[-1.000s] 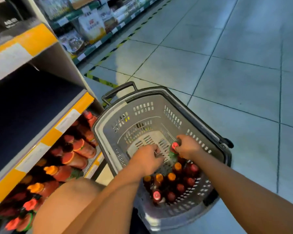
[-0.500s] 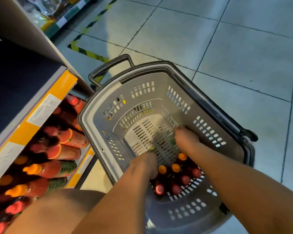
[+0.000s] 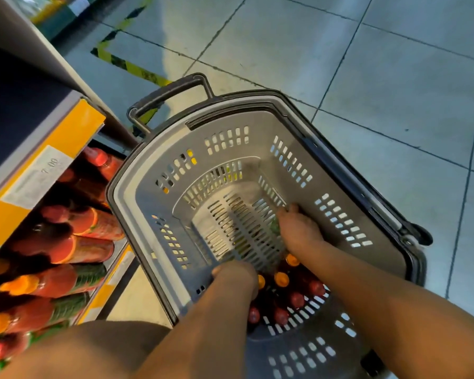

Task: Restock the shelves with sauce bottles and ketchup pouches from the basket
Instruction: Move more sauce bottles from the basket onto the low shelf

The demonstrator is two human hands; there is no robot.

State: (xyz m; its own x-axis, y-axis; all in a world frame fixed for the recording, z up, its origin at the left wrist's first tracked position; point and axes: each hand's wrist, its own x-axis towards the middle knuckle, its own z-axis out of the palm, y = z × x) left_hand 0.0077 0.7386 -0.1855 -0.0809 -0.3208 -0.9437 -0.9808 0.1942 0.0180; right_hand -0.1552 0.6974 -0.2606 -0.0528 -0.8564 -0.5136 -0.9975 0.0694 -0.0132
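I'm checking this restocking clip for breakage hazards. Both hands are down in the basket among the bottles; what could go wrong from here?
1. The sauce bottles stand packed at the near end of the basket; pulling one out could topple its neighbours.
2. The left hand and right hand hide what they grasp, so a grip may be poor and a bottle could slip.
3. The shelf bottles lie on their sides near the edge; adding more could roll one off.

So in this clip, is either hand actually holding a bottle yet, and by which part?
Cannot be told. Both the left hand and the right hand are down among the sauce bottles in the basket, but their fingers are hidden.
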